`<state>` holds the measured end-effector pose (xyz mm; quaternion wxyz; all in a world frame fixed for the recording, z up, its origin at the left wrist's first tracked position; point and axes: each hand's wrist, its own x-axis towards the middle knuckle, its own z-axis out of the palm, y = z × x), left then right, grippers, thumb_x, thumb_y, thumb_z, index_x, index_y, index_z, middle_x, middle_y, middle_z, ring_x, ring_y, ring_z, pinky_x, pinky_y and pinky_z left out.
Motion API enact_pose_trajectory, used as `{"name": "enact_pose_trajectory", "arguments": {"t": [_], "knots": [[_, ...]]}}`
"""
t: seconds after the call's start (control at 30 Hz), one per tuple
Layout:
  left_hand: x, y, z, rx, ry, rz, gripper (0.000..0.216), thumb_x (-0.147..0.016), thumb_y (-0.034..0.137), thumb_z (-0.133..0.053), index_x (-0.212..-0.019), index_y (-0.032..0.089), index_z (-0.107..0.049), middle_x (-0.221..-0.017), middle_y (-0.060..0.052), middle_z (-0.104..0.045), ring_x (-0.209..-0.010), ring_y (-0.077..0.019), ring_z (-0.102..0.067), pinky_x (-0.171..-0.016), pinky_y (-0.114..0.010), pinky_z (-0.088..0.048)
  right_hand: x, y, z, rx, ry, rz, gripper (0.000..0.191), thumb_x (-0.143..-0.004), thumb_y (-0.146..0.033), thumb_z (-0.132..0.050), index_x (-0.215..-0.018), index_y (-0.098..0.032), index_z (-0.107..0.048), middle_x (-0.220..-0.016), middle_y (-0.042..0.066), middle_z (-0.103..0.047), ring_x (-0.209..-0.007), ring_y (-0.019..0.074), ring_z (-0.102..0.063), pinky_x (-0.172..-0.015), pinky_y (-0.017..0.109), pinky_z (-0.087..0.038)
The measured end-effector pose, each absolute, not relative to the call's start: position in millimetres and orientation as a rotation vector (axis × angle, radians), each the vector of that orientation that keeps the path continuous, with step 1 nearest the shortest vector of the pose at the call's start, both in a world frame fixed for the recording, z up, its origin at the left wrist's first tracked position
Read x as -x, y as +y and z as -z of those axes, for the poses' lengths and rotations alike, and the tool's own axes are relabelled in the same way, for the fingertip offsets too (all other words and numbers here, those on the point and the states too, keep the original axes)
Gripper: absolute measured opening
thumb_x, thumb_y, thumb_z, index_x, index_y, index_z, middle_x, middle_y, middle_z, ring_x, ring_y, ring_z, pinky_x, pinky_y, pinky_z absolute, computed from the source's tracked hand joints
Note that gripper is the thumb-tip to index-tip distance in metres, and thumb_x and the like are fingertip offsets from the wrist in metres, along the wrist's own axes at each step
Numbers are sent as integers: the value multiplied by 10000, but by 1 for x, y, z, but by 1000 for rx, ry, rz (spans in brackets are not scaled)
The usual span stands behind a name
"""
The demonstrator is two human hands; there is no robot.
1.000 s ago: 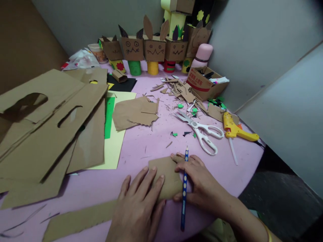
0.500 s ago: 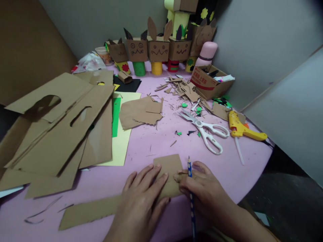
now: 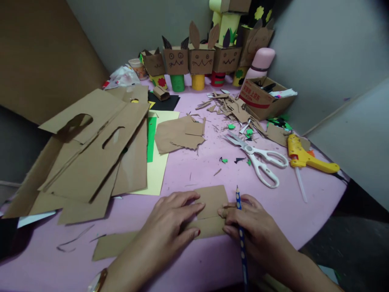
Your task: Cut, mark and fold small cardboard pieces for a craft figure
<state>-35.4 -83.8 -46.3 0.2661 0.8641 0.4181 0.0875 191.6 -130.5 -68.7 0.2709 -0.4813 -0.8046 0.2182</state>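
A small square of brown cardboard lies at the table's front, its lower edge against a cardboard strip. The strip passes under my left arm and shows again as a bare end on the left. My left hand rests on both pieces, fingertips at the square's left side, thumb on the strip, fingers apart. My right hand is closed around a blue dotted pencil, which points away from me. Its fingertips touch the right edge of the cardboard, and a small brown bit shows at them.
Scissors and a yellow glue gun lie to the right. Cardboard sheets are stacked at left. Beyond are cardboard scraps, an open box, a pink bottle and several animal-faced figures.
The view has swung slightly left, so things appear farther right. My left hand has slid left on the cardboard, uncovering more of the square and strip. My right hand still holds the pencil.
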Motion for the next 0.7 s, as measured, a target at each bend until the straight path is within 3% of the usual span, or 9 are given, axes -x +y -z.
{"name": "enact_pose_trajectory", "arguments": {"t": [0.13,0.27,0.43,0.53,0.63,0.7], "knots": [[35,-87,46,-2340,1130,-299,416,-793,191,-603,-1191,302,-563,-1280,-25,-551,-1171,-223,-477,-961,-428,-394,-188,-129,59,1291,-2175,-593,124,-873,-221,-526,-751,-204,-512,-679,-2,-646,-700,192,-603,-837,395,-352],[34,-87,46,-2346,1128,-327,397,-804,179,-585,-1185,288,-569,-1270,-35,-559,-1165,-225,-484,-954,-436,-403,-184,-129,54,1283,-2165,-609,176,-909,-303,-473,-791,-197,-548,-709,19,-669,-684,194,-602,-817,393,-381],[34,-88,46,-2355,1130,-324,410,-786,156,-595,-1175,286,-576,-1266,-37,-559,-1163,-222,-483,-953,-435,-405,-176,-135,61,1266,-2051,-546,315,-937,-406,-359,-1049,-210,-579,-874,63,-698,-774,210,-623,-797,383,-441],[34,-89,46,-2354,1139,-313,425,-792,152,-582,-1191,296,-564,-1273,-29,-554,-1171,-219,-474,-956,-433,-402,-169,-139,65,1178,-1934,-649,315,-925,-353,-366,-1136,-214,-553,-942,74,-689,-832,199,-636,-701,301,-505],[33,-89,47,-2360,1146,-315,415,-801,165,-575,-1193,299,-562,-1275,-30,-554,-1169,-219,-476,-948,-432,-407,-171,-139,68,1236,-1874,-680,221,-878,-185,-457,-1054,-240,-579,-918,35,-701,-857,164,-651,-730,250,-516],[33,-88,48,-2366,1144,-311,407,-799,173,-577,-1187,294,-567,-1271,-35,-559,-1162,-224,-484,-936,-435,-415,-180,-137,70,1306,-1884,-569,214,-834,-151,-534,-1024,-242,-573,-943,38,-706,-905,177,-648,-785,281,-509]]}}
